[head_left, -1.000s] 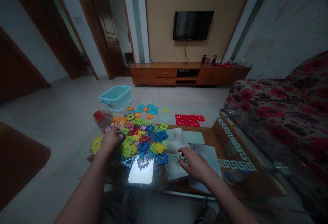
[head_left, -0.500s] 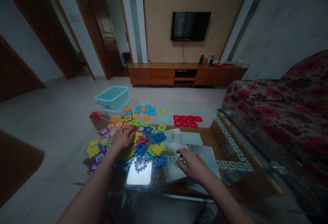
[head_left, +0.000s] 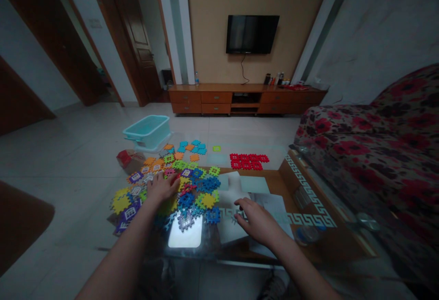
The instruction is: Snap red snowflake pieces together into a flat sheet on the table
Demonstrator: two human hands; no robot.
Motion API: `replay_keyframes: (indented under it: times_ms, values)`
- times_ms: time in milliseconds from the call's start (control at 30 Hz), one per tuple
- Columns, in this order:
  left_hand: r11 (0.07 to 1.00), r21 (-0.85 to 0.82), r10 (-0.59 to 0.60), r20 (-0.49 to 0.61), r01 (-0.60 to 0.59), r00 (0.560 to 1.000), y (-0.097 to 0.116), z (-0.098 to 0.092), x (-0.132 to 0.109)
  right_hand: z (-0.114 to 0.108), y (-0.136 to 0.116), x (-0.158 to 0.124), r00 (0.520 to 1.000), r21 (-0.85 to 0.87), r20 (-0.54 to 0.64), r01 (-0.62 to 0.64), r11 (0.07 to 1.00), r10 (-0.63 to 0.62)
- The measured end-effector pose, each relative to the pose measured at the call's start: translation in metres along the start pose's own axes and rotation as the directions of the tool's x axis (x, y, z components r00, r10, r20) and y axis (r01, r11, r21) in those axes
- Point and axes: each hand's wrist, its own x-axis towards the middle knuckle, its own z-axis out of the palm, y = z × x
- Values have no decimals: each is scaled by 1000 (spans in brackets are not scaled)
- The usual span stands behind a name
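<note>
My left hand (head_left: 162, 186) lies over a heap of colourful interlocking plastic tiles, its fingers stretched out and thumb apart. Purple tiles (head_left: 130, 213) and a yellow tile (head_left: 121, 200) are left of it; a red tile (head_left: 188, 188) and blue tiles (head_left: 210, 184) are to its right. What is directly beneath the palm is hidden. Over the glass table (head_left: 224, 254), right of the heap, my right hand (head_left: 254, 217) has thumb and index finger apart, with no tile visible in it. Farther back, red tiles (head_left: 245, 161) are laid in two rows.
A turquoise plastic tub (head_left: 147, 131) stands beyond the heap at left, near a red and brown bag (head_left: 130, 159). Light blue tiles (head_left: 195, 147) and a lime tile (head_left: 216, 148) lie toward the far edge. A flowered sofa (head_left: 370, 135) borders the right side.
The whole view has shifted slightly, so the scene sits a little farther left. Both hands keep nearly the same places and poses, and no tile has visibly moved.
</note>
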Motion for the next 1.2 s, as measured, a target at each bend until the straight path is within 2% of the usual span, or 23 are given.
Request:
replay_keyframes:
  times_ms: [200,500,767,1200]
  values:
    - [998,47,41,3,-41,999,-1,-2,0,0,0,0,1000,-4,6,1,1000,-1]
    - [999,27,27,-27,-26,999,4,-5,0,-1,-1,0,1000,-10,9,-6,1000,6]
    - [999,21,26,30,-27,999,2,-1,-1,-3,-2,-2,1000,-20,26,-14,1000,15]
    - [1000,-14,21,-54,-22,998,6,-10,-2,-3,-3,-1,999,-23,29,-24,999,24]
